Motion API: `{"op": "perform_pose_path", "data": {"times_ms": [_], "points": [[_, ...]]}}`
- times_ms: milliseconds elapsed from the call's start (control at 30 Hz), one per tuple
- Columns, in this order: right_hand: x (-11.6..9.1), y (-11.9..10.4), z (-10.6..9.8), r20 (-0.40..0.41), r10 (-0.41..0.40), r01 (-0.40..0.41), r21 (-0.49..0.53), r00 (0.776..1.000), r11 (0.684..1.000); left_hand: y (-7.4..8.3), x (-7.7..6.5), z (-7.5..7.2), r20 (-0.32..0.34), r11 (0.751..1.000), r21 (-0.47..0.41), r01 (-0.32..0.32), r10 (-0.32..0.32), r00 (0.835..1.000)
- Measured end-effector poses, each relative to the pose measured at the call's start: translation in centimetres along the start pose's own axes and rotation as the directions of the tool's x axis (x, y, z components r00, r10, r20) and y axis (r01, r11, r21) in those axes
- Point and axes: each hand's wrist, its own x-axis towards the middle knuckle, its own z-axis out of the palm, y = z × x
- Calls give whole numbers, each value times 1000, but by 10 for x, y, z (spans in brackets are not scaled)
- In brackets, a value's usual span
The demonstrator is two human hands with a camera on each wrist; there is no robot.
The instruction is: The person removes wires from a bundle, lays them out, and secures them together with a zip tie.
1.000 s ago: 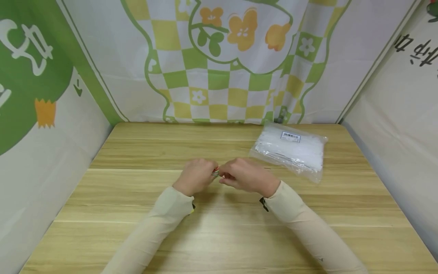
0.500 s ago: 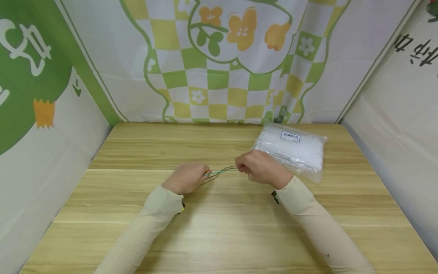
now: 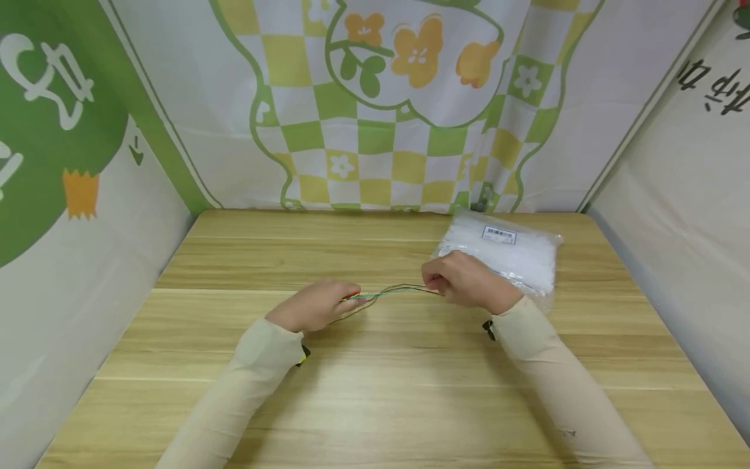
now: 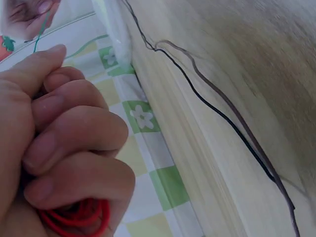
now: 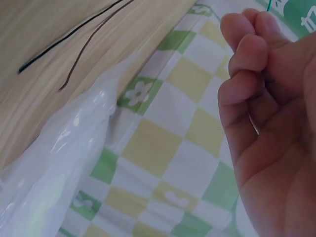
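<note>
My left hand (image 3: 316,305) grips a bundle of thin wires, its fingers curled over in the left wrist view. A coil of red wire (image 4: 81,218) pokes out below its little finger. Between the two hands a green wire (image 3: 370,297) spans the gap, and my right hand (image 3: 467,281) pinches it between thumb and fingertips. A black wire (image 4: 223,116) and a brown wire (image 4: 213,87) run loose just below the hands, close to the table; their free ends show in the right wrist view. What else lies inside the left fist is hidden.
A clear plastic bag (image 3: 530,254) of white contents, with a barcode label, lies at the back right, partly behind my right hand. The wooden table (image 3: 387,391) ends at a patterned curtain (image 3: 375,169) at the back, with printed cloth on both sides.
Both hands were close together at mid-table. They have since drawn apart, right hand rightward to the bag, left hand slightly leftward, and a stretch of wires now shows between them.
</note>
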Motion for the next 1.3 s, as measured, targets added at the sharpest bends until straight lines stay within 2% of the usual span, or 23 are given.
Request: {"op": "perform_pose_path", "data": {"times_ms": [167,333,600,733,933,1133,1200,1300], "points": [[-10,13,-2,0,40,-40,6,999,999,-4,1,-1,37,987,-159,9,-3,999],[-20,24,-6,-8,81,-81,5,997,997,-15,-7,-4,39,969,-242,49,-41,998],[-34,42,-7,3,132,-132,-3,991,991,-31,-19,-16,71,972,-220,80,-66,995],[-42,47,-10,9,174,-174,-15,985,985,-41,-28,-19,61,966,-235,109,-98,993],[-52,54,-11,32,221,-220,-13,975,975,-53,-45,-23,27,968,-246,59,-54,998],[-55,58,-10,68,260,-260,-6,963,966,-61,-56,-22,20,982,-182,44,-41,999],[-54,59,-9,83,253,-253,-3,964,967,-63,-59,-22,18,986,-159,39,-37,999],[-51,58,-6,91,235,-236,-4,968,972,-64,-60,-23,-5,992,-109,62,-63,998]]}}
